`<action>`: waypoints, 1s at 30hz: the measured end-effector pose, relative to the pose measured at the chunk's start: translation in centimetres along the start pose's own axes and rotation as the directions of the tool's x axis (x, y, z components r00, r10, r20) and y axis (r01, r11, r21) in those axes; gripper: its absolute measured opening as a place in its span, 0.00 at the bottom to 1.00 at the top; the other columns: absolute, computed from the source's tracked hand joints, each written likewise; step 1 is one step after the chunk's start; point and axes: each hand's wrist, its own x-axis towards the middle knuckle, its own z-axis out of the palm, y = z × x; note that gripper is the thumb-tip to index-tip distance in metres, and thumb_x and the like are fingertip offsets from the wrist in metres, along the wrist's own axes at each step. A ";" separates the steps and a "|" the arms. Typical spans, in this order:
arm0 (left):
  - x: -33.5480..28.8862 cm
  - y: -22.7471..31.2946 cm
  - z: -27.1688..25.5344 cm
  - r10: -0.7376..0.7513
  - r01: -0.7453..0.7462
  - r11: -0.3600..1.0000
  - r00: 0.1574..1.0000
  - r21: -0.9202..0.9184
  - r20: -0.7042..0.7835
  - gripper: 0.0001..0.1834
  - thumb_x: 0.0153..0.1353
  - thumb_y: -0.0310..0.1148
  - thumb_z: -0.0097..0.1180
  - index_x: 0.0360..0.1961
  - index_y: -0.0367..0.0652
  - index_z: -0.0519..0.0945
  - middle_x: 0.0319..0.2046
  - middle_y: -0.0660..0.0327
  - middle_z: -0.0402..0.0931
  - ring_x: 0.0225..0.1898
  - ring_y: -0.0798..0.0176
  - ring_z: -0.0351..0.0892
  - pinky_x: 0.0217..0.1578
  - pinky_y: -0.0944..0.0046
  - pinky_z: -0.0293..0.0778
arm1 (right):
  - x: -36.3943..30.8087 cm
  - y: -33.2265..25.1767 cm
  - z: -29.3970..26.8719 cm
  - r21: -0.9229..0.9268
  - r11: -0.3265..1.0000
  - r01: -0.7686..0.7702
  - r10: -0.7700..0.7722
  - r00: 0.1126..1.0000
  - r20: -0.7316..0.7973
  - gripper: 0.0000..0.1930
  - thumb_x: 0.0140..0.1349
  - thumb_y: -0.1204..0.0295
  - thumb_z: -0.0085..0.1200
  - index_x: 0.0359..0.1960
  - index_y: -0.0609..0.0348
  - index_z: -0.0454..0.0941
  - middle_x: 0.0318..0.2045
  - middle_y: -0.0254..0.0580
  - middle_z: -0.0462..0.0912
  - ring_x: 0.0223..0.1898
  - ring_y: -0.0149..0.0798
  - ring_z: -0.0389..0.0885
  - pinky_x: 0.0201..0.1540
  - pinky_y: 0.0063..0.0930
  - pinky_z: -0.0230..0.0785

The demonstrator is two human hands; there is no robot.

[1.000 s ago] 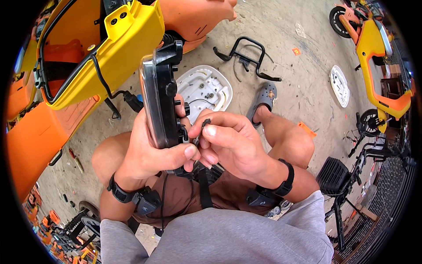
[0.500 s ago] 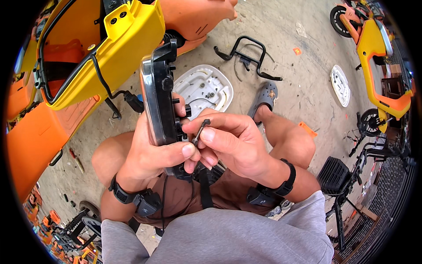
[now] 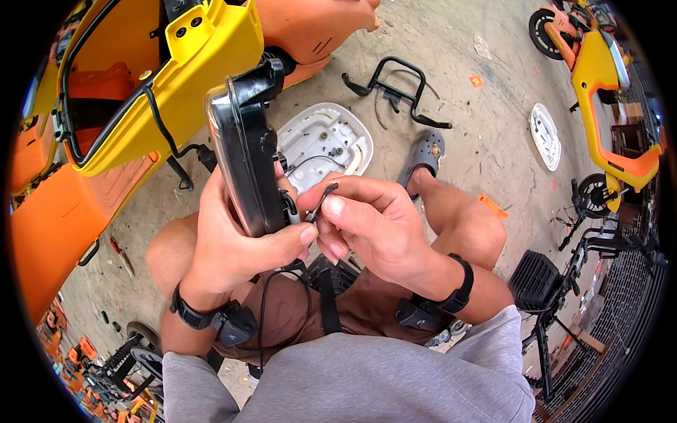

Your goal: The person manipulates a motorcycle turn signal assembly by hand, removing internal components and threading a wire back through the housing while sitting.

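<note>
My left hand [image 3: 222, 250] grips a vehicle lamp [image 3: 255, 158], which has a black housing and a clear lens facing left. The lamp is held upright with its top leaning left; the fingers behind it are mostly hidden. Close to its right side, my right hand [image 3: 384, 233] pinches a thin dark cable end [image 3: 324, 197] between thumb and forefinger. The left thumb tip lies at the lower end of that piece. A small black clip-like part shows on the housing just above the thumb. Whether the cable end joins the lamp I cannot tell.
Beyond my hands lies a white tray-like cover [image 3: 296, 134] with several small bolts. A black tubular bracket [image 3: 423, 84] is on the floor. Yellow body panel [image 3: 211, 60] and orange panel [image 3: 84, 218] stand at left; a yellow-orange scooter [image 3: 589, 92] and black basket [image 3: 536, 282] are at right.
The lamp has turned and its top has tipped left, so less of its studded back shows. My left hand shifted slightly left with it. The right hand keeps its pinch, nearly in place.
</note>
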 end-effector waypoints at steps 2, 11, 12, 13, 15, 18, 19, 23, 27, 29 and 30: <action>-0.1 -0.1 -0.2 0.015 -0.015 0.999 1.000 0.036 0.007 0.35 0.37 0.24 0.75 0.46 0.37 0.67 0.31 0.62 0.75 0.32 0.71 0.77 0.32 0.71 0.75 | 0.0 0.0 -0.1 0.011 1.000 -0.008 0.008 1.000 0.011 0.13 0.70 0.72 0.47 0.45 0.70 0.79 0.29 0.38 0.79 0.26 0.25 0.74 0.29 0.18 0.68; -0.4 0.2 0.1 0.015 -0.013 0.996 1.000 0.085 -0.021 0.36 0.36 0.25 0.76 0.47 0.38 0.68 0.33 0.64 0.75 0.35 0.72 0.76 0.37 0.71 0.74 | 0.0 0.3 0.1 0.061 0.997 -0.039 0.039 0.999 0.002 0.13 0.72 0.70 0.45 0.43 0.68 0.78 0.28 0.36 0.79 0.25 0.24 0.73 0.30 0.17 0.66; -0.4 0.3 0.2 0.012 -0.010 0.996 1.000 0.086 -0.025 0.36 0.36 0.25 0.76 0.47 0.38 0.68 0.33 0.65 0.75 0.35 0.72 0.76 0.37 0.71 0.74 | 0.0 0.3 0.0 0.065 0.997 -0.041 0.040 0.999 0.015 0.13 0.72 0.70 0.45 0.44 0.68 0.78 0.28 0.36 0.79 0.26 0.25 0.74 0.30 0.17 0.66; -0.4 0.4 0.2 -0.001 0.004 0.997 1.000 0.076 -0.031 0.36 0.36 0.25 0.76 0.47 0.38 0.68 0.33 0.65 0.75 0.35 0.72 0.76 0.38 0.71 0.74 | 0.0 0.3 -0.1 0.069 0.997 -0.042 0.040 0.999 0.027 0.13 0.71 0.70 0.45 0.44 0.68 0.78 0.29 0.36 0.79 0.26 0.25 0.74 0.30 0.17 0.66; -0.5 0.7 0.4 -0.029 0.031 0.998 0.999 0.056 -0.039 0.36 0.36 0.24 0.76 0.48 0.38 0.69 0.33 0.65 0.75 0.36 0.72 0.76 0.39 0.71 0.73 | 0.0 0.2 -0.2 0.053 0.998 -0.022 0.020 0.999 0.028 0.13 0.71 0.71 0.45 0.46 0.69 0.78 0.31 0.37 0.79 0.26 0.25 0.74 0.30 0.17 0.67; -0.5 0.0 0.0 0.049 -0.047 0.998 0.998 0.045 -0.049 0.36 0.36 0.23 0.76 0.48 0.38 0.68 0.34 0.64 0.75 0.35 0.72 0.76 0.38 0.71 0.74 | 0.0 0.1 0.1 -0.015 1.000 0.026 -0.025 1.000 0.010 0.13 0.70 0.73 0.46 0.48 0.71 0.77 0.34 0.39 0.78 0.26 0.27 0.74 0.30 0.20 0.67; -0.5 0.0 0.0 0.050 -0.048 0.998 0.997 0.048 -0.052 0.37 0.36 0.23 0.76 0.48 0.38 0.68 0.34 0.64 0.75 0.35 0.72 0.76 0.38 0.71 0.74 | 0.0 0.1 0.1 -0.043 0.999 0.034 -0.034 0.999 0.013 0.14 0.69 0.73 0.45 0.49 0.72 0.77 0.34 0.41 0.77 0.26 0.28 0.73 0.30 0.22 0.67; -0.5 0.0 0.2 0.052 -0.050 0.997 0.998 0.052 -0.040 0.37 0.36 0.23 0.76 0.49 0.38 0.68 0.35 0.64 0.75 0.36 0.72 0.77 0.37 0.71 0.74 | -0.1 0.0 0.1 -0.075 0.997 0.033 -0.032 0.999 0.003 0.14 0.68 0.75 0.46 0.48 0.72 0.77 0.36 0.43 0.76 0.25 0.30 0.74 0.30 0.24 0.68; -0.5 0.1 0.0 0.069 -0.069 0.993 0.998 0.096 0.002 0.38 0.36 0.23 0.76 0.49 0.38 0.68 0.35 0.63 0.76 0.37 0.72 0.77 0.38 0.71 0.74 | 0.0 0.2 -0.3 -0.051 0.998 0.041 -0.040 0.999 0.031 0.13 0.68 0.75 0.47 0.47 0.71 0.78 0.35 0.41 0.77 0.26 0.28 0.74 0.30 0.22 0.68; -0.6 0.0 0.1 0.060 -0.058 0.995 0.998 0.086 -0.027 0.38 0.37 0.24 0.76 0.49 0.37 0.68 0.35 0.63 0.76 0.36 0.72 0.77 0.38 0.71 0.74 | 0.0 0.3 -0.2 -0.007 0.999 0.039 -0.039 0.999 0.024 0.12 0.67 0.75 0.49 0.46 0.70 0.79 0.35 0.39 0.78 0.28 0.26 0.74 0.31 0.19 0.68; -0.6 0.0 0.2 0.056 -0.052 0.995 0.998 0.080 -0.042 0.37 0.37 0.24 0.76 0.49 0.37 0.68 0.35 0.63 0.76 0.36 0.72 0.77 0.38 0.71 0.75 | 0.0 0.3 -0.2 -0.008 0.999 0.034 -0.034 0.999 0.020 0.12 0.67 0.75 0.49 0.46 0.70 0.79 0.35 0.38 0.78 0.28 0.25 0.74 0.31 0.19 0.68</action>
